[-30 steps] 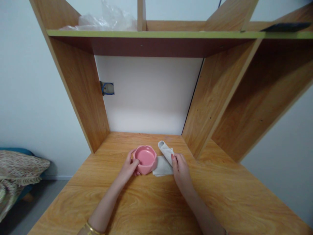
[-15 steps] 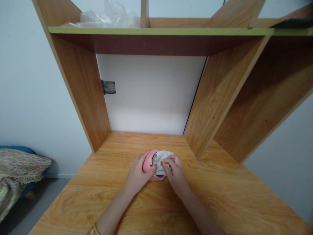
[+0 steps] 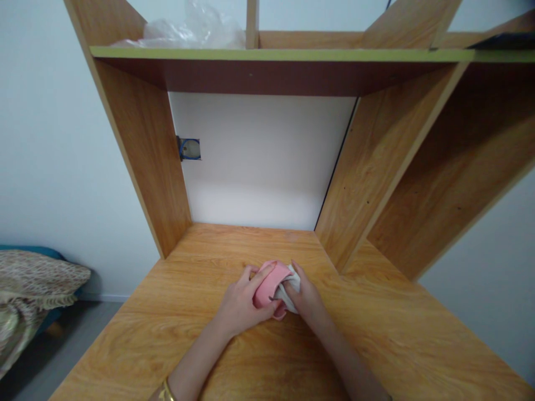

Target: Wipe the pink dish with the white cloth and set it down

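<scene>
A small pink bowl (image 3: pixel 270 285) is tipped on its side just above the wooden desk (image 3: pixel 234 356). My left hand (image 3: pixel 241 303) wraps round its outer wall, fingers closed on it. My right hand (image 3: pixel 307 298) presses a bunched white cloth (image 3: pixel 290 289) into the bowl's open side, fingers closed on the cloth. Much of the cloth is hidden between my hand and the bowl.
Wooden side panels (image 3: pixel 142 150) rise on both sides of the desk, with a white back wall (image 3: pixel 259 161) and a blue socket box (image 3: pixel 189 149). A shelf (image 3: pixel 267 54) overhead carries crumpled clear plastic (image 3: pixel 188 30). A patterned blanket (image 3: pixel 33 278) lies at the far left.
The bowl stood upright on the desk beside the flat cloth; my left hand has tipped it on its side, and my right hand has gathered the cloth and pushed it into the bowl.
</scene>
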